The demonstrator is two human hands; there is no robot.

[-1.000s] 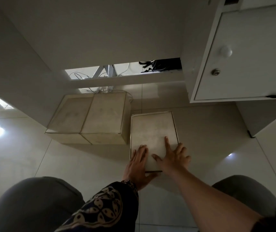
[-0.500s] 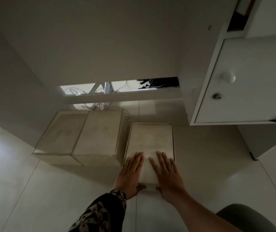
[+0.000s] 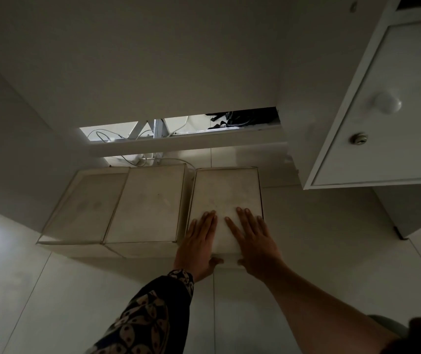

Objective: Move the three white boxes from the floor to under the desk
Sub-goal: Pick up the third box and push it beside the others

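Observation:
Three white boxes stand side by side on the tiled floor beneath the desk. The left box [image 3: 84,208] and the middle box [image 3: 148,203] touch each other. The right box [image 3: 226,190] sits close beside the middle one, its far end about level with theirs. My left hand [image 3: 199,245] lies flat on the near left part of the right box, thumb over its front edge. My right hand [image 3: 252,241] lies flat on its near right part, thumb hooked on the front edge too.
The underside of the desk [image 3: 153,60] fills the top of the view. A white cabinet door with a round knob [image 3: 386,103] and a lock hangs at the right. Cables [image 3: 137,159] trail behind the boxes. Pale floor tiles [image 3: 76,302] spread in front.
The right box has slid away from me, deeper under the desk, until it lines up beside the middle box. Both hands moved with it and now lie straighter.

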